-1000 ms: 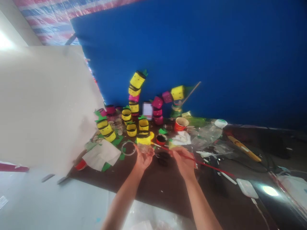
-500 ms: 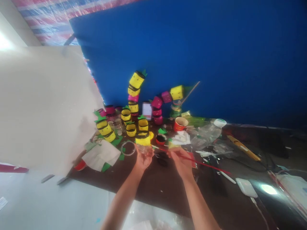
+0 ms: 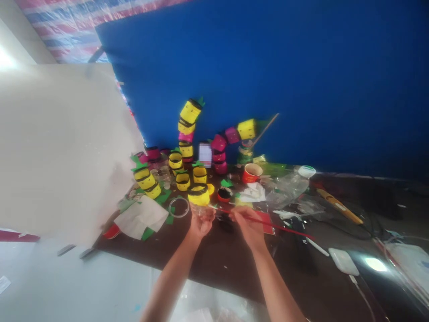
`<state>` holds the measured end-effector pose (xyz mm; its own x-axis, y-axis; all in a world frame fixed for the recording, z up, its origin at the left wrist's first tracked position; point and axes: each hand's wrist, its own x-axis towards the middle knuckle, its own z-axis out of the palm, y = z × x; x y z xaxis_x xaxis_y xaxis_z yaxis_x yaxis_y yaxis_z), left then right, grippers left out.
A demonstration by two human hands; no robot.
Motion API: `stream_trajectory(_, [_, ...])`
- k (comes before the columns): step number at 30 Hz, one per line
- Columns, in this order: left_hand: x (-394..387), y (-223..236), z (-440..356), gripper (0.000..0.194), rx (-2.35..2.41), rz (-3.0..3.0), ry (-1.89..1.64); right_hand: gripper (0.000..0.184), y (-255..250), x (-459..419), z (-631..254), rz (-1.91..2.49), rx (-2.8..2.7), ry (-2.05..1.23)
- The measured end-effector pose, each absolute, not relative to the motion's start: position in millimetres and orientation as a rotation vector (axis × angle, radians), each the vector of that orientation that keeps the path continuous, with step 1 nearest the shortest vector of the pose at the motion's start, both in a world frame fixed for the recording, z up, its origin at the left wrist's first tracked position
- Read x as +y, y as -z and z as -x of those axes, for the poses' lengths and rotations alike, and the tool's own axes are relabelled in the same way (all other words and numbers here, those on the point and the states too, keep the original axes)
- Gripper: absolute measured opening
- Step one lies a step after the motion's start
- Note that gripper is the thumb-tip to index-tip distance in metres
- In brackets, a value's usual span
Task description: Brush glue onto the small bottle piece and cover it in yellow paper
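My left hand is closed around the lower, clear part of a plastic cup, painted yellow above with a black rim. Pinched in my right hand is a long thin red paintbrush. Its pale tip points left, close beside the cup; whether it touches I cannot tell. Just behind the hands sits a small red pot with something black inside. A yellow lid-like piece is partly hidden behind the cup. Left of my left hand lies a clear ring.
Several yellow and magenta cups, some stacked in curved columns, stand at the back against a blue board. A red paper cup, white tissue, clear plastic and an orange-handled tool lie right. White paper lies left.
The yellow cup has shifted and tilted slightly in my left hand. My right hand and the paintbrush have moved a little to the left.
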<state>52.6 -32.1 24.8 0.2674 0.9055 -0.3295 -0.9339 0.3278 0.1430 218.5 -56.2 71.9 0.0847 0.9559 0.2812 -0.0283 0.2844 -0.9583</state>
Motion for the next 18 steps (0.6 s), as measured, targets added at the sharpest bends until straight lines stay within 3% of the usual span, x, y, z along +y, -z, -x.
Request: stream_trajectory(18, [-32.1,-22.5,-54.4,0.032,0.34,0.095,-1.262,0.018,-75.7,-56.9,-220.0,0.993,-1.217,-0.944])
